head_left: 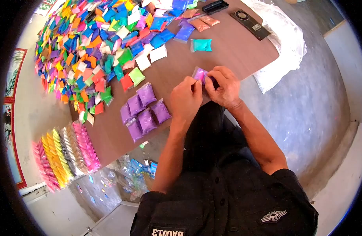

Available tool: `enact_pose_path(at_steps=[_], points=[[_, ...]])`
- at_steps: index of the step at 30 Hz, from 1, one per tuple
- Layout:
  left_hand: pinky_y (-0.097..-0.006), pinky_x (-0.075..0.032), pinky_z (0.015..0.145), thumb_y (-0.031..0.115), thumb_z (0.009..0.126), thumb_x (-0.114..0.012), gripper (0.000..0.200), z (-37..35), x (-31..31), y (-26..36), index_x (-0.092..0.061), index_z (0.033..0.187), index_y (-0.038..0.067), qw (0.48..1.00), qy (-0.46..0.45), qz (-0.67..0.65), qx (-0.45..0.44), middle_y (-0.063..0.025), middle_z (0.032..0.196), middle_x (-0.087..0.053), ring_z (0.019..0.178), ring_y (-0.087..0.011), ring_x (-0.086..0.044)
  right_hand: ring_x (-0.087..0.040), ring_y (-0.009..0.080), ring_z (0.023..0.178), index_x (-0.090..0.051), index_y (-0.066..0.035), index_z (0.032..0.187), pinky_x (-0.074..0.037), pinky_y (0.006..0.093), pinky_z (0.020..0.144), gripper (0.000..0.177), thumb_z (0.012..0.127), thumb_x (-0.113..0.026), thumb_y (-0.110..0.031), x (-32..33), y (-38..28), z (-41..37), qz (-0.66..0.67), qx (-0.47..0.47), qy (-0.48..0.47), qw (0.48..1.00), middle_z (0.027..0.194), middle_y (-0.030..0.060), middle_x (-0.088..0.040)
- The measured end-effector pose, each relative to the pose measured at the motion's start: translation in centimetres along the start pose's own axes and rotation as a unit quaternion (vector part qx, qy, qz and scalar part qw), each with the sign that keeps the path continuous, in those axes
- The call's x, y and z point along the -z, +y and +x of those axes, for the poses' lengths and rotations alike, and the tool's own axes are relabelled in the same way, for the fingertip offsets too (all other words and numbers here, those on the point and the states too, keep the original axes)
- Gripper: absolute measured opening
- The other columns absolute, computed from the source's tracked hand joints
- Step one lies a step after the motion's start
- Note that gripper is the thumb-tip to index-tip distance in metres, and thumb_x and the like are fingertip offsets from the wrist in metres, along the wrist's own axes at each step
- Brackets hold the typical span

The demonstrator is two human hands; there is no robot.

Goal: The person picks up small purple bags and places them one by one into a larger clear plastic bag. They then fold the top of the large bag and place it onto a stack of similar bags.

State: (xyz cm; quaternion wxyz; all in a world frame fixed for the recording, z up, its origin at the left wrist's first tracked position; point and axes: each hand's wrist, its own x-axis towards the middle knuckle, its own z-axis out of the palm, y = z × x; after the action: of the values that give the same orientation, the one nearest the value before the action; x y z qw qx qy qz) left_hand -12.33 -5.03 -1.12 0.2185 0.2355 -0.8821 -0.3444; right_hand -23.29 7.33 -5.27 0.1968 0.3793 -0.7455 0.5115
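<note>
A small clear packet with purple filling [200, 74] is pinched between my two hands near the table's front edge. My left hand [186, 98] closes its thumb and fingers on the packet's left side. On the other side my right hand [223, 87] grips it with bent fingers, which hide part of the packet. To the left of my left hand, several purple packets [147, 120] lie close together in two rows. A teal packet [201, 45] lies alone beyond my hands.
A large heap of many-coloured packets [90, 47] covers the table's far left. Rows of sorted packets [67, 153] stand at the left end. A phone [250, 24], a black case [215, 6] and brown packets [204, 22] lie at the back. White plastic [281, 51] hangs by the right edge.
</note>
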Motion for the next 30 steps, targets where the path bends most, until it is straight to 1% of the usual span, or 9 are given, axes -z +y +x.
enact_pose_path(at_steps=[5,8,10,13,19,22,26,29,30], points=[[-0.0555,-0.054,0.068,0.021,0.1,-0.075,0.023,2.0,-0.3,-1.3,-0.068,0.087,0.004,0.999,-0.011,0.039,-0.024,-0.022,0.078,-0.072,0.076,-0.0484,-0.07,-0.074,0.0341,0.088,-0.078,-0.006,0.095,-0.061,0.0422,0.08,0.014,0.083,-0.083,-0.009,0.2,0.1,-0.1,0.0,0.002,0.012,1.0,0.1,0.0124,-0.075],[-0.0553,-0.054,0.068,0.021,0.099,-0.075,0.023,3.0,0.5,-1.8,-0.068,0.085,0.004,0.994,-0.005,0.107,-0.03,-0.0219,0.078,-0.071,0.076,-0.0479,-0.071,-0.073,0.0329,0.087,-0.077,-0.007,0.095,-0.06,0.0429,0.078,0.014,0.083,-0.084,-0.011,0.2,0.1,-0.1,-0.012,-0.004,-0.008,1.0,0.099,0.0109,-0.073],[-0.0469,-0.052,0.062,0.017,0.098,-0.077,0.021,3.5,0.8,-1.8,-0.07,0.086,0.002,0.997,0.003,0.046,-0.069,-0.0211,0.075,-0.069,0.067,-0.0426,-0.069,-0.073,0.0328,0.087,-0.077,-0.007,0.096,-0.06,0.0428,0.077,0.014,0.084,-0.084,-0.011,0.4,0.2,0.0,-0.001,0.002,-0.011,1.0,0.1,0.0109,-0.073],[-0.0484,-0.053,0.063,0.018,0.098,-0.076,0.02,2.4,0.9,0.6,-0.071,0.087,0.003,0.997,-0.013,0.034,-0.069,-0.0211,0.077,-0.07,0.071,-0.0442,-0.07,-0.073,0.0326,0.087,-0.076,-0.007,0.096,-0.06,0.0427,0.076,0.014,0.084,-0.084,-0.01,0.3,-0.1,-0.2,0.008,-0.018,0.002,1.0,0.1,0.011,-0.072],[-0.0545,-0.054,0.068,0.023,0.096,-0.077,0.022,3.4,-0.2,0.0,-0.071,0.087,0.005,0.989,-0.042,0.089,-0.11,-0.021,0.082,-0.072,0.079,-0.0461,-0.072,-0.072,0.0324,0.087,-0.076,-0.006,0.096,-0.06,0.0421,0.076,0.015,0.083,-0.084,-0.008,0.2,0.3,-0.3,0.014,-0.001,0.001,1.0,0.099,0.0108,-0.072],[-0.0553,-0.055,0.069,0.023,0.095,-0.078,0.022,4.7,-0.1,-0.2,-0.071,0.087,0.005,0.981,-0.053,0.152,-0.109,-0.0208,0.082,-0.073,0.08,-0.0459,-0.072,-0.072,0.0328,0.087,-0.076,-0.006,0.097,-0.06,0.0422,0.077,0.016,0.083,-0.084,-0.006,0.3,0.3,-0.2,0.01,0.004,0.001,1.0,0.1,0.0107,-0.072],[-0.0552,-0.054,0.068,0.024,0.095,-0.078,0.021,6.0,-0.4,-1.4,-0.072,0.087,0.005,0.982,-0.048,0.146,-0.112,-0.0205,0.082,-0.073,0.079,-0.0455,-0.072,-0.073,0.0327,0.089,-0.077,-0.005,0.1,-0.06,0.0422,0.078,0.017,0.085,-0.084,-0.005,0.5,0.3,-0.1,0.009,0.001,0.011,1.0,0.102,0.0105,-0.073],[-0.0544,-0.054,0.067,0.024,0.096,-0.078,0.022,5.6,0.0,-1.3,-0.072,0.088,0.005,0.986,-0.036,0.139,-0.083,-0.0203,0.081,-0.073,0.077,-0.0444,-0.073,-0.074,0.0328,0.091,-0.077,-0.005,0.101,-0.061,0.0416,0.08,0.016,0.086,-0.084,-0.004,0.8,0.1,0.0,0.022,-0.007,0.008,1.0,0.105,0.0106,-0.073],[-0.0539,-0.054,0.066,0.024,0.097,-0.077,0.022,5.2,0.3,-1.1,-0.072,0.087,0.004,0.989,-0.038,0.123,-0.074,-0.0205,0.08,-0.073,0.076,-0.044,-0.073,-0.075,0.0317,0.092,-0.078,-0.005,0.102,-0.062,0.0401,0.08,0.016,0.088,-0.085,-0.003,0.8,0.1,-0.1,0.021,-0.032,0.0,0.999,0.107,0.0112,-0.074]])
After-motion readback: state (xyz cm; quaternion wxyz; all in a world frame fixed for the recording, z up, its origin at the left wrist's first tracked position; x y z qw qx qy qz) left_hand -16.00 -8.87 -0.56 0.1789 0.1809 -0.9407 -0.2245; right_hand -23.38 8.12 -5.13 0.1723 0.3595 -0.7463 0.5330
